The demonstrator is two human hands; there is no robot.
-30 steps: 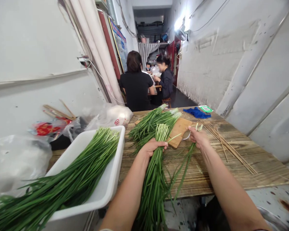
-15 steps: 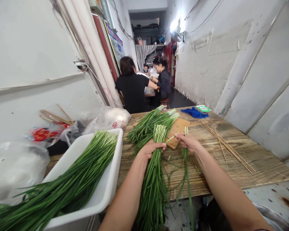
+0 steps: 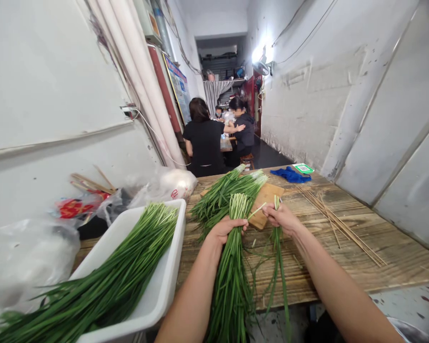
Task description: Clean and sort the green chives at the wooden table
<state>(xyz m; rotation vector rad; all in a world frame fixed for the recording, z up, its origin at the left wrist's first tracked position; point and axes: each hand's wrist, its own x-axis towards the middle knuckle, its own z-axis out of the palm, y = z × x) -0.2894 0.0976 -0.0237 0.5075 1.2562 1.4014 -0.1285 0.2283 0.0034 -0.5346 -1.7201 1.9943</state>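
My left hand (image 3: 229,227) is wrapped round a thick bunch of garlic chives (image 3: 232,281), pale cut ends up and green leaves hanging past the table edge. One pale stalk (image 3: 256,211) slants out of that bunch toward my right hand (image 3: 280,217). My right fingers are closed on a few thin chives (image 3: 278,255), whose leaves dangle below. Behind my hands, more bundled chives (image 3: 223,193) lie partly over a wooden board (image 3: 268,202). To my left, a white tub (image 3: 180,224) holds a large heap of loose chives (image 3: 128,271).
Thin wooden sticks (image 3: 338,224) lie on the wooden table (image 3: 372,228) at right. A blue cloth (image 3: 292,175) and a green code card (image 3: 303,168) sit at the far edge. Plastic bags (image 3: 171,183) are behind the tub. People (image 3: 204,143) sit beyond the table.
The stalk between my hands now has its end free, just short of my right fingers. The view has shifted slightly. A seated person's arm has reached out to another person.
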